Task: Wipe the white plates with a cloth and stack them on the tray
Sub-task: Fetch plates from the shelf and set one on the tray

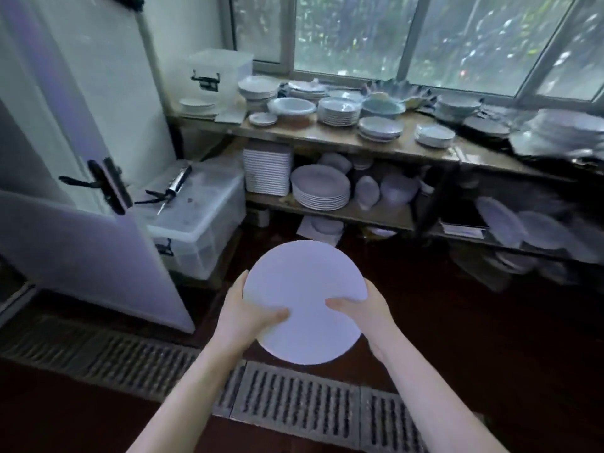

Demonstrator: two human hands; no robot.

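A wide window (425, 37) with pale frames is set across the far side. Blurred green foliage is seen through it, and the room is lit by its cool daylight. A long wooden shelf unit (327, 140) is placed below the window, and a lower board (353, 217) is fixed beneath the top one. The left is taken up by a white wall (108, 76) and a white door (65, 240) fitted with a black handle (94, 183). A clear lidded bin (196, 230) is placed low beside the door, and a caulking gun (173, 188) is laid on its lid. A second clear box (219, 70) is stood at the left end of the top board. The dark red-brown floor (490, 338) is crossed by a metal drain grate (294, 407).
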